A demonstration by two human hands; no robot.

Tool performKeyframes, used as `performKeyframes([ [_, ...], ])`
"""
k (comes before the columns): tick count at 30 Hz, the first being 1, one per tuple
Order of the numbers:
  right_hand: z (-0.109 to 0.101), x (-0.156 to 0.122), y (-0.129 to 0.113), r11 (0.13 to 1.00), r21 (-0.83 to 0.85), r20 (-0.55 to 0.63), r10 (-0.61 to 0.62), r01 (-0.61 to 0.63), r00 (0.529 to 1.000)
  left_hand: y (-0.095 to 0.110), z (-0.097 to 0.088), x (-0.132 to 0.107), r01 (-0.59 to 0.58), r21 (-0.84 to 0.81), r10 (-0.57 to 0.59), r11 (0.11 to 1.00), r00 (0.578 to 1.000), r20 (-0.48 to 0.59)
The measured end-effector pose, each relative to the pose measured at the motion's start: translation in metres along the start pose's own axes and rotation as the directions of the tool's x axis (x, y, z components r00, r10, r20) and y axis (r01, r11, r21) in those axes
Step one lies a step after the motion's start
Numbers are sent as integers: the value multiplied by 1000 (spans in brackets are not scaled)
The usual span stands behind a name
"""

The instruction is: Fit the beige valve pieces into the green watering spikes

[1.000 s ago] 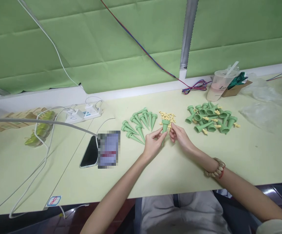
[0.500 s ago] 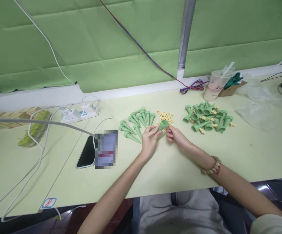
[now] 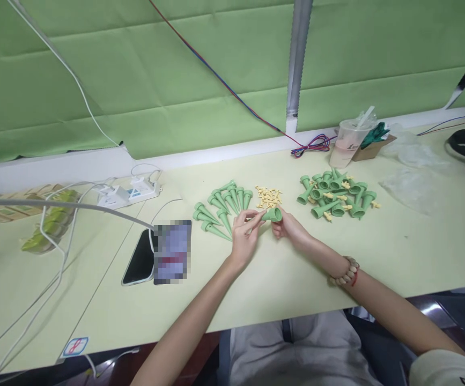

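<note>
Cone (image 3: 273, 215) pinched in left hand (image 3: 245, 236), just on near side of yellow pile (image 3: 268, 197); right hand (image 3: 292, 228) curled at cone's rim, hold hidden, can't tell. Plain cones (image 3: 231, 201) left of pile, green-and-yellow cones (image 3: 337, 210) right.

Even light, soft shadows, slight blur

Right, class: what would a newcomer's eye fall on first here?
Probably the green cone near the centre, held in the left hand, the right hand close beside it. Beyond it lies a yellow heap, with a jumble of cones to the right. The green curtain hangs across the top.
</note>
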State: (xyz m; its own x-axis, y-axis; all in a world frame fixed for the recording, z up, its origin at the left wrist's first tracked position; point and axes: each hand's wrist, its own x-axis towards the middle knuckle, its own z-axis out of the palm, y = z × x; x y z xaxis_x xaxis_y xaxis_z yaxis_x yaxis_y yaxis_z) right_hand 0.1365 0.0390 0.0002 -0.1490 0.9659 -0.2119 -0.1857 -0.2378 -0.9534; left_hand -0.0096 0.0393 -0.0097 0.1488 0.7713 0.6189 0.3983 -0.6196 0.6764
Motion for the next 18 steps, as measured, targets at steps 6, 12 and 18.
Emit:
performKeyframes([
  [6,-1,-8,-9,773,-493,-37,-477,399,878,4,-1,2,100,-106,-100,989,995,3],
  [12,1,-11,-9,660,-624,27,-516,417,856,6,-1,3,144,-92,-141,985,989,41],
  [18,-23,-1,-21,458,-780,-174,-814,428,554,4,-4,7,220,-19,-221,975,974,-59],
])
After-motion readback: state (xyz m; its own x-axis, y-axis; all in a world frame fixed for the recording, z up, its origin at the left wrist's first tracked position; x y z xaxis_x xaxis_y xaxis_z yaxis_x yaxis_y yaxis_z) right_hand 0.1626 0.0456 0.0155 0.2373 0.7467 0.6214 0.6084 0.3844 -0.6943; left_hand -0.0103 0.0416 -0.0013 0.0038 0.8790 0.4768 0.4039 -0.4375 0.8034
